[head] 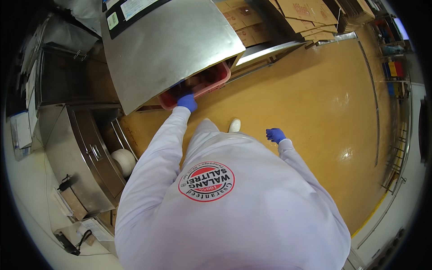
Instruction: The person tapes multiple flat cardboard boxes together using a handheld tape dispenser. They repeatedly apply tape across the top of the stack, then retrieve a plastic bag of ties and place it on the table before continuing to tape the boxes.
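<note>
My left hand point(187, 102), in a blue glove, reaches over the near rim of a red plastic crate point(216, 84). Its fingers are hidden in the dark inside, so I cannot tell whether they grip anything. The crate juts out partly from beneath a stainless steel table point(175, 44). Dim, blurred contents point(199, 80) lie in it, too dark to name. Off to my right side, my right hand point(276, 135), also gloved in blue, hangs above the floor with loosely curled fingers and nothing in it.
A black clipboard point(118, 23) with papers lies on the tabletop. Cardboard boxes point(244, 20) and flattened cartons point(310, 13) are at the back. Left stands a steel cabinet point(91, 145) beside a white round container point(123, 162). A drain channel point(371, 87) crosses the yellow floor point(303, 94).
</note>
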`<state>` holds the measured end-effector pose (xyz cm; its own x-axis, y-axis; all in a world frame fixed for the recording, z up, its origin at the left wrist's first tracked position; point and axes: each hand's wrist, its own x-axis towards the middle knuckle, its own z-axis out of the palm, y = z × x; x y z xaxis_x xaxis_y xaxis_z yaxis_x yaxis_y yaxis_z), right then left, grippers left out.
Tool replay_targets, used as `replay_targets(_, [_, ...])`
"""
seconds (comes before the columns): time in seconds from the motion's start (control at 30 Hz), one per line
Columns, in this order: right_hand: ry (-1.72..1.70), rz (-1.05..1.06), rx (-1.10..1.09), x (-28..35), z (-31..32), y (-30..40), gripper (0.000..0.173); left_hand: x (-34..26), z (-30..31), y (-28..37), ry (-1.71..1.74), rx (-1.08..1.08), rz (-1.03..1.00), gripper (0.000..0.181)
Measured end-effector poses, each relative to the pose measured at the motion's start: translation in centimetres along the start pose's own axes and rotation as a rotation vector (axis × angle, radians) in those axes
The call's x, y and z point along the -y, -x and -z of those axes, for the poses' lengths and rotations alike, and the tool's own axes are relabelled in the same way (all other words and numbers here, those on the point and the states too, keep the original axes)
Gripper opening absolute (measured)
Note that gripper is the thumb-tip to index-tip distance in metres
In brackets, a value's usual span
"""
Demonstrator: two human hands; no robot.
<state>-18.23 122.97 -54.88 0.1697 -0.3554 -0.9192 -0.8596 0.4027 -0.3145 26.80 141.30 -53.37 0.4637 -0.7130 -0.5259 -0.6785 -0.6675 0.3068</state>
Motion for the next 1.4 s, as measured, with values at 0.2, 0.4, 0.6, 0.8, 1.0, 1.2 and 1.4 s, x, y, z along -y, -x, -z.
replay_targets(0.2, [-0.350,0.069,-0.166,-1.4,-1.3,1.4,0.029,-1.6,1.1,-2.4,0.013,0.242,-0.032,0.053])
replay_targets(0.4, [-0.595,0.005,-0.252,-4.5,-8.0,5.6,0.026,-0.3,-4.7,-12.7,-0.055,0.267,-0.208,0.036])
replay_targets(0.6, [-0.698,-0.197,-0.268,-8.2,-16.2,10.2,0.027,-2.6,-11.0,-16.2,-0.278,0.344,-0.332,0.033])
replay_targets(0.8, [-0.894,-0.346,-0.325,-10.4,-23.3,13.8,0.023,-5.1,-11.7,-19.3,-0.480,0.474,-0.373,0.030])
replay_targets(1.0, [-0.945,-0.364,-0.342,-10.0,-24.8,13.5,0.023,-5.6,-11.1,-19.7,-0.554,0.521,-0.365,0.029])
replay_targets(1.2, [-0.899,-0.193,-0.341,-7.4,-23.2,13.2,0.027,-5.2,-5.4,-17.0,0.045,0.478,-0.282,0.029])
replay_targets(1.4, [-0.789,-0.063,-0.353,-4.0,-20.3,12.9,0.030,-3.6,0.3,-9.4,1.175,0.311,-0.044,0.038])
